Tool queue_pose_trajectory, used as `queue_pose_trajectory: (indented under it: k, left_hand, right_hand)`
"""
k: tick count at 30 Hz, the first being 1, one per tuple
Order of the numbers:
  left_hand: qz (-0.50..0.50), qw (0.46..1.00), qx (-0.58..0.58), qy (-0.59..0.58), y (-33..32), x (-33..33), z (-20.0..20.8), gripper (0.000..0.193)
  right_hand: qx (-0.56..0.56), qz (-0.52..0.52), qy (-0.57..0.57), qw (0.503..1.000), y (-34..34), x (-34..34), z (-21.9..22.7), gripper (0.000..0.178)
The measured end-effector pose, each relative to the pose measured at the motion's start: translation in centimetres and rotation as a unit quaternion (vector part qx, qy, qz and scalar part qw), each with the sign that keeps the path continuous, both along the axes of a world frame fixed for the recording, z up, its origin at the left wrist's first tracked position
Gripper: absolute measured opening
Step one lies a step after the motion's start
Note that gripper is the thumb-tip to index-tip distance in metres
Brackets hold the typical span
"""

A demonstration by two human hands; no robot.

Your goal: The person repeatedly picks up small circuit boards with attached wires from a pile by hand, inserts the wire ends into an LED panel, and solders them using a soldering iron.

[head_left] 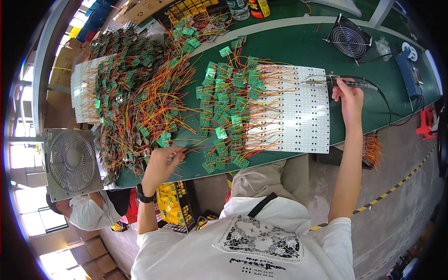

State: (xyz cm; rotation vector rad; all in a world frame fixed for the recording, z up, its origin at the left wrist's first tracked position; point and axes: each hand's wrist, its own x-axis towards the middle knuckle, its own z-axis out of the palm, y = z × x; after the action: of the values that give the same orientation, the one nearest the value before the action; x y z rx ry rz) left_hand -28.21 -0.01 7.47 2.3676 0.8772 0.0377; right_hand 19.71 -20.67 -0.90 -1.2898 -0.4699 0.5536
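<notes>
Left hand (161, 164), 1; right hand (350, 99), 1; soldering tool (366, 85), 1; white perforated panels (305, 109), 2; fans (349, 41), 2; blue bench unit (409, 75), 1; white spool (409, 50), 1; clear bottle (239, 10), 1; can (259, 8), 1; wristwatch (144, 196), 1. Green circuit boards (236, 121) and red and yellow wires (268, 95): I count dozens of each from where I stand; overlap prevents an exact figure.

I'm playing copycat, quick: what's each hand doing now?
Left hand: curled at thin red and yellow wires; grip unclear.
Right hand: closed, holding slim silver metal soldering tool.
</notes>
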Motion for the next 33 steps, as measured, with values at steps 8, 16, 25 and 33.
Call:
queue_pose_trajectory:
  k: [8,16,25,33]
  left_hand:
    - [-0.009,0.996,-0.086,0.001,1.1,1.3,1.1,0.010]
    - [0.075,0.922,-0.271,-0.266,1.0,4.3,0.5,0.008]
    - [-0.104,0.856,-0.219,-0.456,-1.6,23.5,0.9,0.019]
    - [-0.246,0.904,0.171,-0.304,-1.5,27.7,-4.7,0.009]
  right_hand:
    - [0.004,-0.008,0.000,1.000,0.0,0.0,0.2,0.020]
    - [0.006,-0.001,-0.002,1.000,0.0,0.1,0.2,0.021]
    - [0.018,-0.011,-0.006,1.000,-0.1,0.4,-0.2,0.023]
    - [0.014,-0.014,-0.008,1.000,0.5,-0.2,0.1,0.020]
